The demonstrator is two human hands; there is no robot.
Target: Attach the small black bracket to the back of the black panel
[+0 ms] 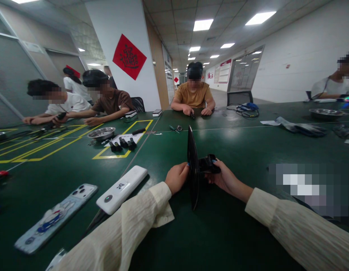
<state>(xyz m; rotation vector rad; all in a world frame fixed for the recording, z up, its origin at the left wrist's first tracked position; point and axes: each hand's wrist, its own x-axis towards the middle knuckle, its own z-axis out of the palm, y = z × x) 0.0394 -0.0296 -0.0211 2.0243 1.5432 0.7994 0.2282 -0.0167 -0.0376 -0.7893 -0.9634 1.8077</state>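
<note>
A thin black panel (193,169) stands on edge above the green table (225,233), seen nearly side-on. My left hand (177,177) grips its left side, fingers partly hidden behind it. A black bracket-like part (210,164) sticks out from the panel's right face, and my right hand (223,177) is closed on that part, thumb on top. Left of my left hand lies a white power bank (122,189) marked 26. Farther left is a phone in a light blue case (57,218) with a cartoon figure.
Several black cylindrical parts (123,144) and a metal bowl (102,133) lie at the back left. A person in a mustard shirt (193,94) sits opposite; others sit left and right. Gloves (301,128) and another bowl (326,114) are at the right.
</note>
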